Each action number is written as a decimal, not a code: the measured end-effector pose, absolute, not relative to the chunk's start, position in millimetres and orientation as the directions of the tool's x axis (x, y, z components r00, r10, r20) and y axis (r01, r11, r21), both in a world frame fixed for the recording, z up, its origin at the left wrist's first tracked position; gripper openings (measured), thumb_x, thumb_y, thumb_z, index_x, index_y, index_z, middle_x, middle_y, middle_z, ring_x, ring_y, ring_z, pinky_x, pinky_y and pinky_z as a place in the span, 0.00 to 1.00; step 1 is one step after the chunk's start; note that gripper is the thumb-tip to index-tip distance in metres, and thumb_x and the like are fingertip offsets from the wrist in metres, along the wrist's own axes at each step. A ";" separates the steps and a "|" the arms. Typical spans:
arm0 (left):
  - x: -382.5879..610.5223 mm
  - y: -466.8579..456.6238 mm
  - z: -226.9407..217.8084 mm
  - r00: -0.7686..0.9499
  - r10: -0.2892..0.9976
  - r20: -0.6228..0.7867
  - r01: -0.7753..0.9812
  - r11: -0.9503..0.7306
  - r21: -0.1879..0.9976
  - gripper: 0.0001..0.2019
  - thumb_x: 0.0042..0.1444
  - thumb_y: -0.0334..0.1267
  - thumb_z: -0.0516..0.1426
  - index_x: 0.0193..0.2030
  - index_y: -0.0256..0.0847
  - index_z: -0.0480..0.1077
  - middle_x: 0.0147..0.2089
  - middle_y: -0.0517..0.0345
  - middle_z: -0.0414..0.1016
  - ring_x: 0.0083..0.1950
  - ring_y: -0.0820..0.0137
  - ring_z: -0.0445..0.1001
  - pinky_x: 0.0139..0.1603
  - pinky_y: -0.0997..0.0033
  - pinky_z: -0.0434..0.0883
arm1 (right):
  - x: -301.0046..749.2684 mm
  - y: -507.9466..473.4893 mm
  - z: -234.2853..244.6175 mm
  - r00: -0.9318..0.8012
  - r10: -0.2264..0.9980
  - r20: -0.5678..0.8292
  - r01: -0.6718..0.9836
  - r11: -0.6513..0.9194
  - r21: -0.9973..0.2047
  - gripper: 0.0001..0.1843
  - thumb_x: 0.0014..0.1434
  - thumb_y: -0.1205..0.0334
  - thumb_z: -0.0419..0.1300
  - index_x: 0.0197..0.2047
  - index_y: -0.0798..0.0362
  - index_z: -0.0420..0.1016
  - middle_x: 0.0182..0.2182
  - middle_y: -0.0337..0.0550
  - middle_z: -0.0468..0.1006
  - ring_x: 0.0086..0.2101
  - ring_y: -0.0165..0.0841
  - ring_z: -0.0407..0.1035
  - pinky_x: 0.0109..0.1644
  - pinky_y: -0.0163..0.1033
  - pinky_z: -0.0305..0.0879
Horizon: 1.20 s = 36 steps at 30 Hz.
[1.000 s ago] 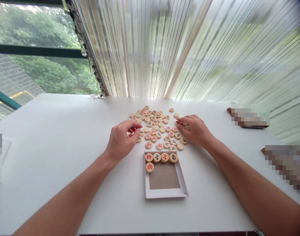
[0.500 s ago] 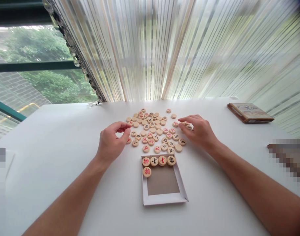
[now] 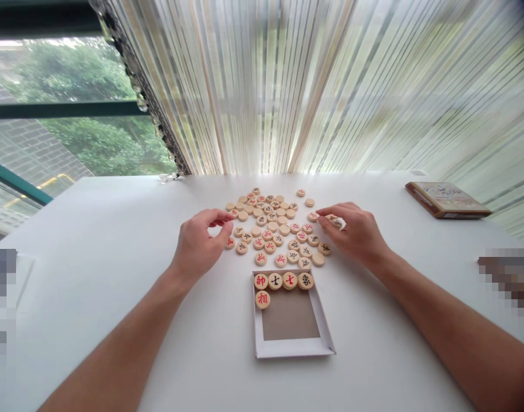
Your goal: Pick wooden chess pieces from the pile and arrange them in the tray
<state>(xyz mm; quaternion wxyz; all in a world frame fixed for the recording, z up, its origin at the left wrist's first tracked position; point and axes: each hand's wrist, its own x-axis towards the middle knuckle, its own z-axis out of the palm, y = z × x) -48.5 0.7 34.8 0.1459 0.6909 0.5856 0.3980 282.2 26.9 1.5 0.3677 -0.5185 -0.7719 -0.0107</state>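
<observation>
Many round wooden Chinese chess pieces [image 3: 272,227] lie scattered over the white table, some showing red or black characters, others blank side up. At the left edge of the spread is my left hand [image 3: 204,237], fingers curved and thumb apart, its fingertips beside a red-marked piece. My right hand [image 3: 351,229] rests at the right edge, open, with thumb and fingers apart near a red piece [image 3: 312,217]; a few pieces are partly hidden under it. In front, a shallow white box tray [image 3: 296,348] holds a row of pieces along its far side and a red piece [image 3: 262,299] below.
A flat brown box [image 3: 453,200] with a printed top lies at the far right of the white table [image 3: 94,257]. String curtains [image 3: 253,86] hang behind the table, beside a window at the left. Blurred-out objects sit at both side edges.
The whole view has shifted slightly, so the table things appear a little farther right. Both hands stay in nearly the same pose beside the pieces; the tray's contents look the same.
</observation>
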 end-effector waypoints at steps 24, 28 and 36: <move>-42.4 -1.9 28.9 0.047 0.918 0.394 0.705 -0.310 0.638 0.09 0.61 0.39 0.61 0.43 0.41 0.83 0.43 0.54 0.87 0.43 0.63 0.83 0.34 0.72 0.75 | 281.8 24.0 4.2 -0.204 0.781 0.590 0.801 0.480 -0.358 0.10 0.66 0.63 0.62 0.41 0.52 0.86 0.34 0.49 0.87 0.38 0.44 0.80 0.35 0.45 0.73; -41.4 -2.7 27.9 0.061 0.920 0.388 0.704 -0.315 0.636 0.09 0.61 0.39 0.61 0.43 0.40 0.83 0.42 0.55 0.87 0.43 0.63 0.83 0.33 0.72 0.74 | 282.6 23.9 3.8 -0.202 0.782 0.589 0.802 0.478 -0.360 0.10 0.66 0.64 0.62 0.40 0.53 0.86 0.36 0.49 0.88 0.38 0.44 0.80 0.35 0.45 0.74; -42.7 -2.8 29.0 0.054 0.920 0.388 0.691 -0.314 0.650 0.09 0.61 0.38 0.61 0.43 0.40 0.82 0.43 0.54 0.87 0.44 0.62 0.83 0.33 0.71 0.74 | 282.2 25.1 2.2 -0.214 0.785 0.581 0.796 0.485 -0.362 0.11 0.66 0.63 0.61 0.40 0.53 0.87 0.35 0.50 0.87 0.38 0.45 0.80 0.36 0.46 0.74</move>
